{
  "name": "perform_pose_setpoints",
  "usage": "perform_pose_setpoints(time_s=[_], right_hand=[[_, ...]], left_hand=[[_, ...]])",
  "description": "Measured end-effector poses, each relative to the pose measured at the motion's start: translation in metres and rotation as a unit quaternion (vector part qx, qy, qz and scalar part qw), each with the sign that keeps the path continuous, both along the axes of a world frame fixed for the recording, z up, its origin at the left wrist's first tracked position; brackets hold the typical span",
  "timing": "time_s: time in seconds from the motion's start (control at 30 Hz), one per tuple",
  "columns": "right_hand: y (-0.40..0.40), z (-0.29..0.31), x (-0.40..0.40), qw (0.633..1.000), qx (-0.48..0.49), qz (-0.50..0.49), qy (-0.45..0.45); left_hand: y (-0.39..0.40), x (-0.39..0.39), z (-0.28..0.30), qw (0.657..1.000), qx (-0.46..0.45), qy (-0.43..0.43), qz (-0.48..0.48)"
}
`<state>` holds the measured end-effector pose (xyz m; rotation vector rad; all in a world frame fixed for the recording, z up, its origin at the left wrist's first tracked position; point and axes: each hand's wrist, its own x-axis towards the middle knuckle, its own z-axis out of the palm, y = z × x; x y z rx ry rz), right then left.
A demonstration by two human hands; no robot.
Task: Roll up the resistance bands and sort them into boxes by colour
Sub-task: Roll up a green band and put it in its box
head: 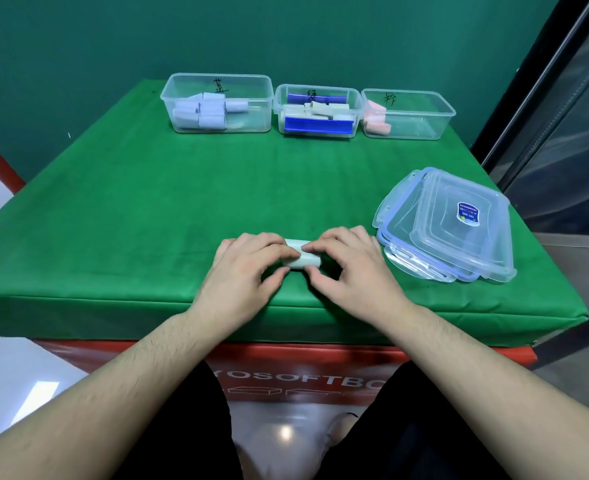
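Note:
A pale green rolled band (pixel 302 258) lies near the front edge of the green table. My left hand (pixel 248 271) and my right hand (pixel 348 268) grip it from either side, fingers and thumbs curled round the roll. At the back stand three clear boxes. The left box (pixel 182 88) holds several pale blue rolls. In the middle box (pixel 317 128) lie pale green rolls between two blue strips. The right box (pixel 435 109) holds pink rolls at its left end.
A stack of clear lids (pixel 448 226) with blue seals lies at the right of the table. The table's front edge (pixel 113 303) runs just below my hands. A dark glass panel stands at the far right.

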<state>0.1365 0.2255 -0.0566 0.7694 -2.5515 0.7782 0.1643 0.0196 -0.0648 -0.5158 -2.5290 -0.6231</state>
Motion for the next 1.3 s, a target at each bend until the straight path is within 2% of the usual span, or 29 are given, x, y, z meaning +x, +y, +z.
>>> perform_pose_setpoints(time_s=[0.17,0.53,0.67,0.8,1.07,1.3], right_hand=[[-0.001,0.0,-0.003,1.0,0.015,0.003,0.017],[-0.002,0.0,-0.014,1.0,0.004,-0.014,-0.012],[-0.001,0.002,-0.014,0.999,0.028,-0.013,0.012],[-0.001,0.001,-0.018,1.0,0.025,-0.013,-0.005],[0.0,0.002,-0.027,0.999,0.018,-0.015,-0.036],[-0.001,0.008,-0.031,0.997,0.05,-0.007,-0.051]], left_hand=[[-0.001,-0.005,0.002,0.999,0.01,-0.033,0.0],[0.004,-0.009,0.007,0.999,-0.033,0.006,0.019],[0.003,-0.012,0.008,0.999,-0.037,-0.015,0.021],[0.004,-0.014,0.009,0.998,-0.02,-0.055,0.021],[0.007,-0.022,0.01,0.998,-0.02,-0.065,-0.007],[0.008,-0.033,0.008,0.997,-0.023,-0.077,0.001]])
